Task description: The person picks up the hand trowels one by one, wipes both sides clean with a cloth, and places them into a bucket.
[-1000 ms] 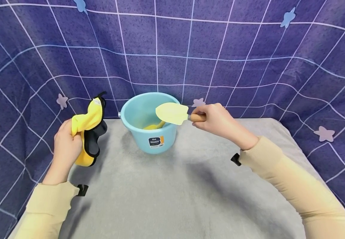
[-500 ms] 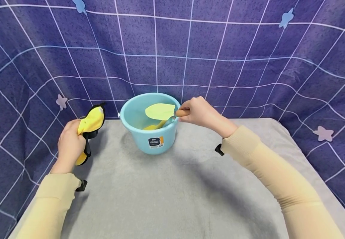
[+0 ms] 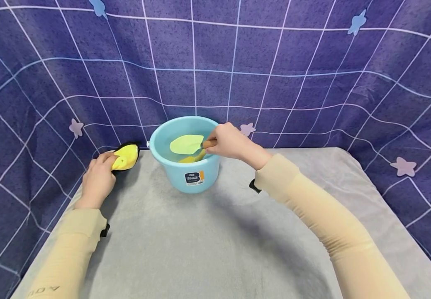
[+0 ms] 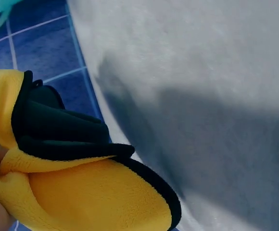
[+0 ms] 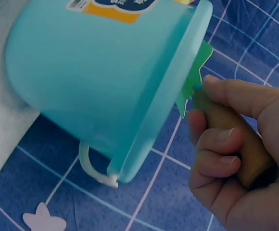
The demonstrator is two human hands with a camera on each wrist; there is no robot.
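My right hand [image 3: 227,141] grips the brown wooden handle [image 5: 235,134] of a hand trowel. Its pale yellow-green blade [image 3: 186,144] lies over the mouth of a light blue bucket [image 3: 191,178], and the hand is at the bucket's right rim. Inside the bucket is a yellow object [image 3: 188,159] with a stick-like part leaning to the right. At the left, my left hand [image 3: 97,178] holds a bunched cloth [image 3: 126,157], yellow with black edging and a dark reverse side. In the left wrist view, the cloth's folds [image 4: 96,192] hang over the grey surface and cast a shadow.
A grey cloth-covered table [image 3: 185,241] lies under both arms. Behind it and at both sides hangs a purple-blue curtain [image 3: 215,50] with a white grid and star shapes. The bucket's pale handle [image 5: 94,168] hangs at its side.
My right hand has moved left, bringing the trowel blade from the bucket's right rim over its opening. My left hand with the cloth has moved right and forward, and the cloth now sits lower.
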